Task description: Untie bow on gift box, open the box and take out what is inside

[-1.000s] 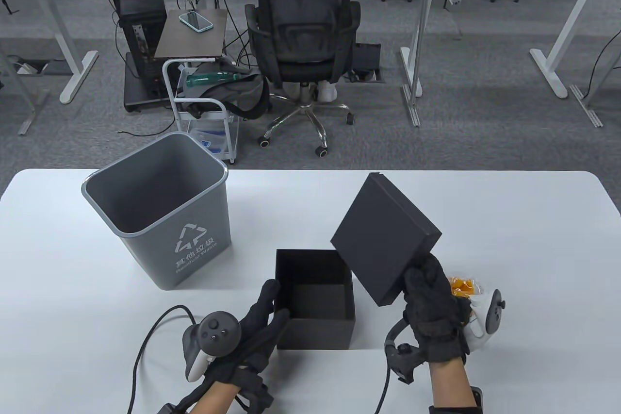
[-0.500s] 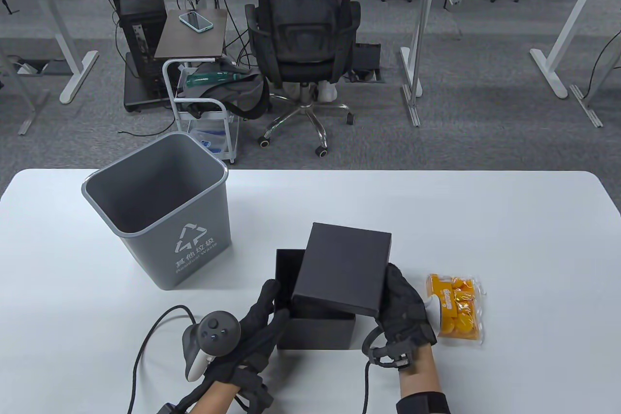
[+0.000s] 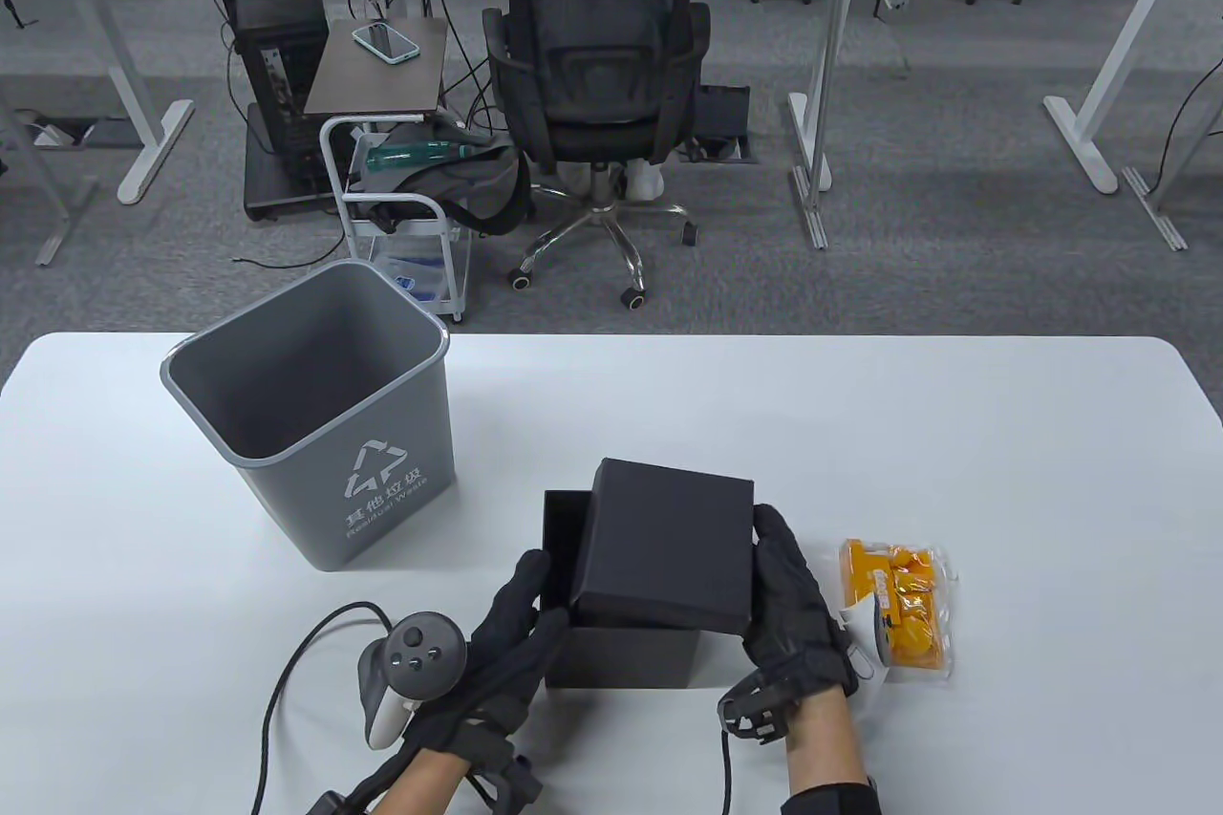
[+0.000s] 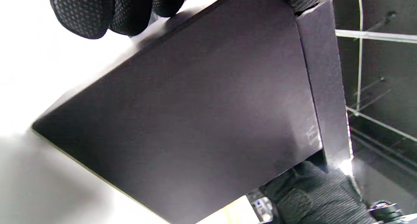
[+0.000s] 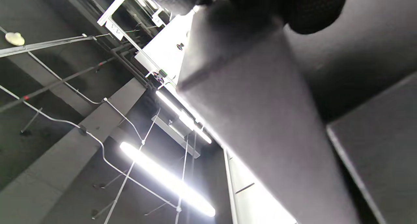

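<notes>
Right hand [image 3: 791,603], black mesh glove, grips right edge of matte black square cardboard lid [image 3: 664,545], fingers curled round it. Lid tilted, skewed, sitting partly over matte black cardboard gift box [image 3: 626,653]; box's left strip uncovered, inside too dark to tell contents. Left hand [image 3: 506,638], fingers straight, rests against box's left side, grasping nothing. Box near tabletop's front edge, centre. Clear crinkly plastic packet of orange pieces [image 3: 903,610] lies just right of right hand. Grey plastic tapered bin [image 3: 311,414], recycling mark on side, interior bare, toward white tabletop's [image 3: 1003,433] back-left.
</notes>
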A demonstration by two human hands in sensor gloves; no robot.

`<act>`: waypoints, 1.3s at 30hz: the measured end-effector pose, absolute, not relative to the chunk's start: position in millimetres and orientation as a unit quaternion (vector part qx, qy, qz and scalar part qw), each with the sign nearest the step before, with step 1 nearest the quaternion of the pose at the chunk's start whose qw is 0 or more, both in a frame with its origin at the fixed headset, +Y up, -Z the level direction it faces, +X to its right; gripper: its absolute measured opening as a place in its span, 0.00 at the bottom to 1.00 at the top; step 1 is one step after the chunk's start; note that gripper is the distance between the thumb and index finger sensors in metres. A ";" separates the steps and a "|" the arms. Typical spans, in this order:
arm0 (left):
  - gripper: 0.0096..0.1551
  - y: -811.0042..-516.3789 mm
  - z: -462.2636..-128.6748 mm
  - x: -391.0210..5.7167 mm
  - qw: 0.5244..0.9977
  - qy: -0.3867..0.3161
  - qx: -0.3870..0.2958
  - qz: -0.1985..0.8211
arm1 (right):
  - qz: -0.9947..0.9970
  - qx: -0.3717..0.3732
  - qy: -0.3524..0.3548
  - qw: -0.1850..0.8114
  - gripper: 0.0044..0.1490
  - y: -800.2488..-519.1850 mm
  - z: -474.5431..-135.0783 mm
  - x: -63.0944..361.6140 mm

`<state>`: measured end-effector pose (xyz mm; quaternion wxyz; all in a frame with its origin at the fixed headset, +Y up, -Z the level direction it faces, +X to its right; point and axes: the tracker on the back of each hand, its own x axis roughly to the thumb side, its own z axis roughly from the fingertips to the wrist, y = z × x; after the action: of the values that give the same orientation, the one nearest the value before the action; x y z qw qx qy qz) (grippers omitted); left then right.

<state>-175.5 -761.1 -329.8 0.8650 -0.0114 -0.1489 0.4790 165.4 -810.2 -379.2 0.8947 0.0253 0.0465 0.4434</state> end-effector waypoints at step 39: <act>0.40 -773.6 -349.6 -204.8 0.778 -0.239 -0.060 0.578 | 0.682 0.049 0.024 0.730 0.37 -771.8 -371.4 138.0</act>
<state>-204.8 -773.6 -349.6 0.7781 -0.0602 -0.2389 0.5778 138.0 -771.8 -371.4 0.7298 0.0487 0.0236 0.6815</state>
